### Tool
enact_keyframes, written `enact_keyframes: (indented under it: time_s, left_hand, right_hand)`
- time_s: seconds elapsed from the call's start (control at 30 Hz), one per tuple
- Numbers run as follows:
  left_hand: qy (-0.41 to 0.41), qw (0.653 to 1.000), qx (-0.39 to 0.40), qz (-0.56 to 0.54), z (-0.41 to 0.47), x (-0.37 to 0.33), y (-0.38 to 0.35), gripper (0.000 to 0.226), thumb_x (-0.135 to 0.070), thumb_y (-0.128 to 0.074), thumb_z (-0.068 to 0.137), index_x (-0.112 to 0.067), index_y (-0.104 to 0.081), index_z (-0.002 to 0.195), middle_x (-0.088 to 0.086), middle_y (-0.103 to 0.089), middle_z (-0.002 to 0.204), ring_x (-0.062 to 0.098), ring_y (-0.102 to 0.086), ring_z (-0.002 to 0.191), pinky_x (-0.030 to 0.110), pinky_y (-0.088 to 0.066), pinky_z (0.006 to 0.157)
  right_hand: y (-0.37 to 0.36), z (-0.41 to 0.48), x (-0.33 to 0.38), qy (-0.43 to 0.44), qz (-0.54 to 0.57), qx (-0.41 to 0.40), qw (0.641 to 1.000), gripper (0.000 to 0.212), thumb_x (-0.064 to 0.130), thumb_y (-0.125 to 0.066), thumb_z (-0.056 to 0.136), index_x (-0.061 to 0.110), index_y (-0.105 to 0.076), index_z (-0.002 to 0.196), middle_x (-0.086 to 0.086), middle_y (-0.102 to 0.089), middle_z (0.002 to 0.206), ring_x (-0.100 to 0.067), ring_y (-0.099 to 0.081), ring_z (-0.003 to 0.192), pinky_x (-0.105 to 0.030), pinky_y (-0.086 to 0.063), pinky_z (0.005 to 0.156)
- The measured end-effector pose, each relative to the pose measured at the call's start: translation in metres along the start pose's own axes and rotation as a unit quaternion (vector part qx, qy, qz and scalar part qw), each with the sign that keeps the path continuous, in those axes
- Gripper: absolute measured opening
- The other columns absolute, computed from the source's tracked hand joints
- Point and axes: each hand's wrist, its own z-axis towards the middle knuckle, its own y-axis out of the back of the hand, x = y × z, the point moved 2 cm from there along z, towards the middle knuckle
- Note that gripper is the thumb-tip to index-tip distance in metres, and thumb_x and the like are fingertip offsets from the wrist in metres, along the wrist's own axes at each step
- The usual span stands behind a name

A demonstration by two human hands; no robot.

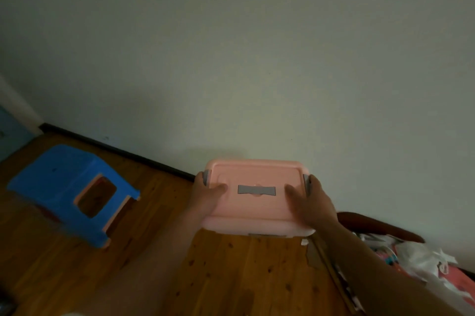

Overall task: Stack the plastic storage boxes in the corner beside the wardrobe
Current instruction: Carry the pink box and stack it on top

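Observation:
A pink plastic storage box (257, 209) with a grey lid handle and grey side clips is held up in front of me, above the wooden floor and close to the pale wall. My left hand (205, 194) grips its left end, thumb lying on the lid. My right hand (309, 200) grips its right end the same way, thumb on the lid beside the grey clip. The box's underside and the fingers beneath it are hidden. No wardrobe and no other storage box is in view.
A blue plastic stool (69, 187) stands on the wooden floor (231, 277) at the left. A dark skirting board (115, 149) runs along the wall. At the lower right, a bed with a dark wooden frame (372, 224) carries crumpled white and pink cloth (421, 259).

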Motion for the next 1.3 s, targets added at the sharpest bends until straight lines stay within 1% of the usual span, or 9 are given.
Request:
enact_keyframes:
  time_s: [0.17,0.27,0.37,0.53,0.67,0.8,1.03,1.17,1.3]
  left_hand:
    - [0.002,0.999,-0.029,-0.012,-0.017,-0.003,0.021,0.059,-0.025,-0.067,0.086,-0.019,-0.039,0.138,0.006,-0.052,0.127,0.027,-0.052,0.113,0.049,-0.044,0.098]
    - [-0.009,0.998,-0.062,-0.009,-0.029,-0.002,0.032,0.07,-0.027,-0.067,0.086,-0.016,-0.032,0.145,0.007,-0.046,0.138,0.026,-0.046,0.122,0.035,-0.039,0.097]
    - [-0.004,0.995,-0.1,-0.018,-0.041,-0.001,0.042,0.075,-0.027,-0.066,0.087,-0.015,-0.025,0.149,0.007,-0.04,0.145,0.025,-0.043,0.126,0.033,-0.037,0.091]
    - [0.008,0.988,-0.154,-0.027,-0.069,0.013,0.06,0.074,-0.034,-0.067,0.085,-0.02,-0.028,0.146,0.005,-0.044,0.14,0.02,-0.046,0.109,0.03,-0.036,0.082]
    - [0.033,0.98,-0.197,-0.025,-0.086,0.028,0.071,0.081,-0.037,-0.068,0.083,-0.019,-0.024,0.149,0.007,-0.039,0.145,0.028,-0.042,0.127,0.033,-0.037,0.088]
    - [0.041,0.969,-0.239,-0.045,-0.109,0.043,0.085,0.077,-0.036,-0.072,0.079,-0.017,-0.033,0.144,0.008,-0.047,0.139,0.029,-0.048,0.121,0.039,-0.043,0.095]
    - [0.068,0.944,-0.305,-0.109,-0.161,0.071,0.125,0.07,-0.032,-0.073,0.079,-0.018,-0.037,0.138,0.006,-0.051,0.13,0.022,-0.051,0.104,0.042,-0.047,0.091]
    - [0.068,0.932,-0.322,-0.152,-0.19,0.089,0.148,0.073,-0.028,-0.074,0.078,-0.02,-0.036,0.139,0.006,-0.053,0.129,0.026,-0.054,0.11,0.051,-0.046,0.096]
    - [0.073,0.921,-0.348,-0.158,-0.223,0.112,0.173,0.077,-0.028,-0.073,0.08,-0.018,-0.031,0.144,0.007,-0.049,0.134,0.027,-0.051,0.115,0.045,-0.045,0.095]
  right_hand:
    - [0.005,-0.004,0.022,0.036,-0.002,0.03,0.999,0.076,0.057,-0.052,0.089,0.017,-0.024,0.147,-0.006,-0.055,0.131,-0.023,-0.056,0.104,-0.038,-0.046,0.083]
    - [0.006,-0.008,0.035,0.064,0.002,0.045,0.997,0.077,0.057,-0.053,0.089,0.017,-0.024,0.148,-0.007,-0.055,0.132,-0.027,-0.057,0.111,-0.042,-0.048,0.087]
    - [0.007,-0.012,0.047,0.094,0.004,0.056,0.994,0.077,0.057,-0.055,0.088,0.017,-0.026,0.147,-0.007,-0.054,0.133,-0.028,-0.056,0.113,-0.043,-0.048,0.089]
    - [0.002,-0.02,0.061,0.154,0.009,0.097,0.983,0.076,0.057,-0.056,0.087,0.016,-0.028,0.145,-0.008,-0.055,0.13,-0.025,-0.057,0.103,-0.036,-0.045,0.08]
    - [-0.005,-0.027,0.069,0.194,0.013,0.122,0.973,0.075,0.056,-0.058,0.086,0.016,-0.03,0.144,-0.008,-0.056,0.125,-0.022,-0.054,0.094,-0.034,-0.044,0.077]
    - [-0.017,-0.037,0.081,0.229,0.004,0.147,0.962,0.073,0.055,-0.059,0.086,0.016,-0.032,0.141,-0.008,-0.057,0.123,-0.019,-0.051,0.088,-0.033,-0.042,0.074]
    - [-0.046,-0.079,0.111,0.277,-0.021,0.198,0.94,0.08,0.059,-0.059,0.085,0.015,-0.029,0.145,-0.01,-0.055,0.131,-0.031,-0.057,0.11,-0.039,-0.045,0.084]
    - [-0.065,-0.108,0.129,0.299,-0.036,0.217,0.928,0.081,0.059,-0.058,0.085,0.015,-0.026,0.146,-0.012,-0.054,0.132,-0.033,-0.056,0.113,-0.042,-0.044,0.09]
    - [-0.083,-0.148,0.143,0.319,-0.035,0.238,0.917,0.083,0.058,-0.058,0.086,0.015,-0.024,0.148,-0.013,-0.051,0.136,-0.033,-0.053,0.117,-0.042,-0.042,0.092]
